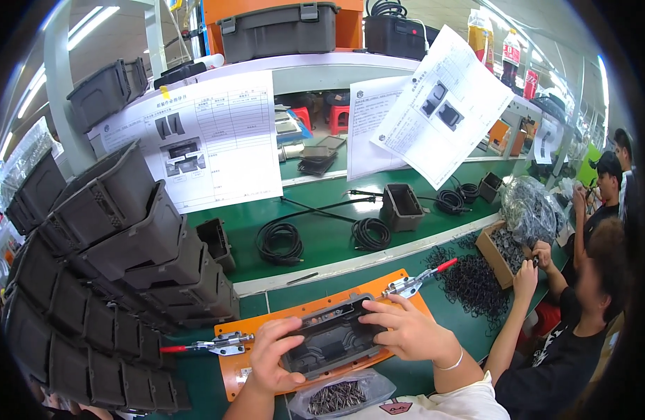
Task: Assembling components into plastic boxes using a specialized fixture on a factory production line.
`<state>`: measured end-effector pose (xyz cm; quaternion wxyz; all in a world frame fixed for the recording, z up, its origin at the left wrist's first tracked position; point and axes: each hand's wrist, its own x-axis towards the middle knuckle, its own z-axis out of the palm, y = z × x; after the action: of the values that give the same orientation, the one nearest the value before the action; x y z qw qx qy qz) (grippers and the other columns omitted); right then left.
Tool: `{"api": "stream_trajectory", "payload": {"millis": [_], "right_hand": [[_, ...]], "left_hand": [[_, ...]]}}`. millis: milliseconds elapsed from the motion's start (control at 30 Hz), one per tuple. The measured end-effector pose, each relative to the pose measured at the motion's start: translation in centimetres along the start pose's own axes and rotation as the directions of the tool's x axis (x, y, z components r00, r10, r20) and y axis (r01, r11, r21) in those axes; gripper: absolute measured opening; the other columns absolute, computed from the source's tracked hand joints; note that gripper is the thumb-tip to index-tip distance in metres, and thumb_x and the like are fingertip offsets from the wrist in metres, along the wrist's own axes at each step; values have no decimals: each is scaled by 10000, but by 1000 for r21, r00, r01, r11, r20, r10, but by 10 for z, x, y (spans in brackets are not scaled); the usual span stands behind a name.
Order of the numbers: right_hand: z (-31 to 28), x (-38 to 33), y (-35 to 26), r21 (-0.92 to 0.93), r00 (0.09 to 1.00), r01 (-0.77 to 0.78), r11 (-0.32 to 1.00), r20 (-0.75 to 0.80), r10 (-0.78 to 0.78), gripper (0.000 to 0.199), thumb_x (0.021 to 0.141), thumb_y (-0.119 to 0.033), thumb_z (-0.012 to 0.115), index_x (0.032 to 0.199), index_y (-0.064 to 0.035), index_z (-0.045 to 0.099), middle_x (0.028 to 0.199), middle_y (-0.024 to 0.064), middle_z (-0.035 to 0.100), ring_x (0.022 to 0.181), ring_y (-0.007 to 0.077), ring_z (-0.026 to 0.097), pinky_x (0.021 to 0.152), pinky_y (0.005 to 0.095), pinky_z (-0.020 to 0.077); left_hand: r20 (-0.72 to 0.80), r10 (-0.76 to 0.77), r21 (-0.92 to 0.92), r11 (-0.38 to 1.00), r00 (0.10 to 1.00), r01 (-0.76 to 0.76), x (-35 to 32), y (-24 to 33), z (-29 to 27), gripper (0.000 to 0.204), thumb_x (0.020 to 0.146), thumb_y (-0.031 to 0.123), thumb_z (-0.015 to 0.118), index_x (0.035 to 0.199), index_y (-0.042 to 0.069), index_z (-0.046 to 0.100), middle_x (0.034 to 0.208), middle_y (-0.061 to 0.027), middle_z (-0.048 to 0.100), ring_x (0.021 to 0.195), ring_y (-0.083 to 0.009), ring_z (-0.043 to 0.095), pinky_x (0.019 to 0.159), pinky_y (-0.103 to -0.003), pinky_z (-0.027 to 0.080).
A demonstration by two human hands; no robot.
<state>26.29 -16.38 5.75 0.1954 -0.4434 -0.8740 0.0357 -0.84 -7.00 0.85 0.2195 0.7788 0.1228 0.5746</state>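
Observation:
Between my two hands is a dark grey plastic box (340,337), its hollow side facing up, over an orange fixture plate (231,381). My left hand (272,355) grips its left end, fingers over the rim and thumb low at the near side. At the right end my right hand (406,327) has its fingers curled over the rim. A red-handled toggle clamp (228,344) sits at the plate's left end, and a second toggle clamp (406,285) at its upper right. Just below the box lies a clear plastic tub of small dark metal pins or screws (375,383).
Stacked grey boxes (119,245) crowd the left. A pile of black clips (473,283) and a cardboard box of grey parts (494,255) lie right, beside a co-worker (574,336). Coiled black cables (280,241) rest behind a pale rail; paper sheets (217,140) hang above.

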Motion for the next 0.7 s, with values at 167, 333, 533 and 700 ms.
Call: {"api": "stream_trajectory", "payload": {"millis": [167,333,533,700], "right_hand": [[3,-6,-1,46,991,-100,994,92,96,320,743,-140,730,1053,-102,657,1368,111,506,1384,285,360,1076,610,259],[4,-11,-7,181,995,-92,979,-30,99,509,761,-278,759,1214,-120,587,1372,107,507,1345,275,424,1066,595,266],[65,1,-19,178,998,-61,982,35,56,469,770,-352,751,1132,-83,621,1209,94,615,1177,255,568,983,472,401],[78,11,-27,190,985,-140,972,125,117,376,784,-353,711,1044,-87,657,851,52,668,768,234,658,714,358,458]], "left_hand": [[-51,100,42,994,994,-98,1,11,-3,593,904,566,538,995,-15,612,1043,-213,647,941,-367,629,830,-447,486],[-411,216,183,971,886,-152,10,56,-18,431,896,441,622,951,13,626,933,-187,639,854,-324,631,750,-451,506],[-472,488,124,861,734,-492,41,116,-38,364,923,245,603,1283,241,549,1238,-44,434,1177,-259,410,923,-534,332],[-484,493,-97,791,724,-604,46,128,-36,301,868,171,685,1149,274,653,1219,47,416,1156,-204,382,919,-486,305]]}}
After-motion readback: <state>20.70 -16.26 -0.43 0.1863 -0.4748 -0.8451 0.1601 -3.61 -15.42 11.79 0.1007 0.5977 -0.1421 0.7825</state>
